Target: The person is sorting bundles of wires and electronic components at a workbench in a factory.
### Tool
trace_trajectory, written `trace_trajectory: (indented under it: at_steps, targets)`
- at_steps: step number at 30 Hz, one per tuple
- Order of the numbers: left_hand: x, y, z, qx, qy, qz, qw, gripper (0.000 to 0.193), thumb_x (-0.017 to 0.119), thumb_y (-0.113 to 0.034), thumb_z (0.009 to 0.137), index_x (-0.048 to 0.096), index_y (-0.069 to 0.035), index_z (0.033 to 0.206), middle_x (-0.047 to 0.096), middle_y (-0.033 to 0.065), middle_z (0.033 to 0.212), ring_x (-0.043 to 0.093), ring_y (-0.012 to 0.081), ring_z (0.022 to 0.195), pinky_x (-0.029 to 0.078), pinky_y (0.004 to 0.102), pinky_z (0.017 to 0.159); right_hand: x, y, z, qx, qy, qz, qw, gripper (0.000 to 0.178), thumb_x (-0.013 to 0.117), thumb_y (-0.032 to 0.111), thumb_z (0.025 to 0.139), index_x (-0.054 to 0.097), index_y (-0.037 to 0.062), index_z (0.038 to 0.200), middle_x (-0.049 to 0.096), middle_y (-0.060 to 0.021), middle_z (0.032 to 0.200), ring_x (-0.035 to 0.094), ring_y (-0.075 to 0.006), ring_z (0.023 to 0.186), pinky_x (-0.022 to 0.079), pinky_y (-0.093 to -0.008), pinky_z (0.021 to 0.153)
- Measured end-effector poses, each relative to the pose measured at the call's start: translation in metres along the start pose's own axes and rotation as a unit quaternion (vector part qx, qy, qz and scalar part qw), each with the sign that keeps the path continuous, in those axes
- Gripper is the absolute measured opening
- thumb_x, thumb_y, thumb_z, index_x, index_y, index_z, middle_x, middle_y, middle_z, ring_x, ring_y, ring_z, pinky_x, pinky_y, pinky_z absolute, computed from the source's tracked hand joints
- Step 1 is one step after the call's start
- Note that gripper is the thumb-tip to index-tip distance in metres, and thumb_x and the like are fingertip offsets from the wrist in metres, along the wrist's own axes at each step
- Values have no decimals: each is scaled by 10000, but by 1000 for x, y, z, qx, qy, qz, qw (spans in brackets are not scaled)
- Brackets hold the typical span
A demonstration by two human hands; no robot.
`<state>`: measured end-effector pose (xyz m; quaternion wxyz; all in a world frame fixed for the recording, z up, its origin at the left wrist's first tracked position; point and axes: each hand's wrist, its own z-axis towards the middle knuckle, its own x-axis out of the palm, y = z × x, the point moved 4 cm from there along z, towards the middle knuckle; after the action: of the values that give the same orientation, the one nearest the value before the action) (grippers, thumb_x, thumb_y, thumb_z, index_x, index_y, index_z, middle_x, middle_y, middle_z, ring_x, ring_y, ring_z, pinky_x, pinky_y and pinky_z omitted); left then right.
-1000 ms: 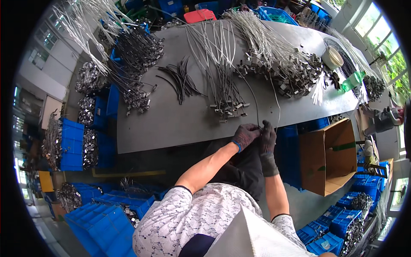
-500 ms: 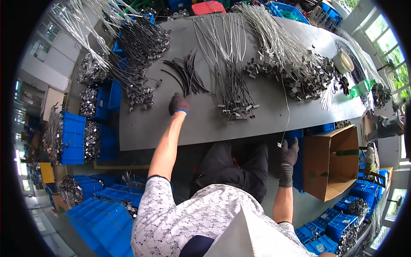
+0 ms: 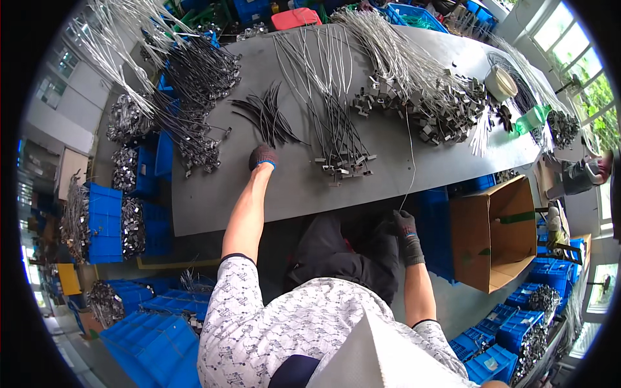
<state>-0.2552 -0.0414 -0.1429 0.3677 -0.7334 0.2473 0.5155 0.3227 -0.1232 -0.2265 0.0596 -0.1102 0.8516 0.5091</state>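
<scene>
My left hand, in a dark knitted glove with a blue cuff edge, rests at the table's near left part. Its fingers are curled together, and what they may hold is hidden. Just beyond it lies a loose pile of short black sleeves. My gloved right hand is below the table's front edge, over my right thigh. Its fingers are closed on a thin wire cable, which runs up over the edge to a large bundle of silvery cables with metal pieces at their ends.
A fanned bunch of cables with black sleeves lies mid-table. More cables are heaped at the left. An open cardboard box stands right of my right hand. Blue crates flank the grey table. Another person is at far right.
My right hand has moved left and closed from spread fingers onto the cable's end, pulling the cable along. My left hand stays by the black sleeves. The whole view has shifted slightly.
</scene>
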Motion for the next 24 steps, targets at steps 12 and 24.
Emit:
trace_trajectory:
  at_steps: [12,24]
  targets:
    - [23,49,18,-61,202,-229,950,268,626,-339,893,713,-87,927,740,101,928,706,236,761,569,404,657,-99,-148,-279,311,200,-475,799,267,563,144,854,701,20,1046,680,-274,1104,651,-429,1073,522,-508,901]
    - [38,-132,-143,128,331,-716,601,127,659,-71,910,657,-73,1037,690,66,931,689,179,785,607,341,728,-123,-212,-391,123,-20,-368,922,299,493,166,964,647,69,1201,674,-262,1121,647,-430,1059,521,-488,897]
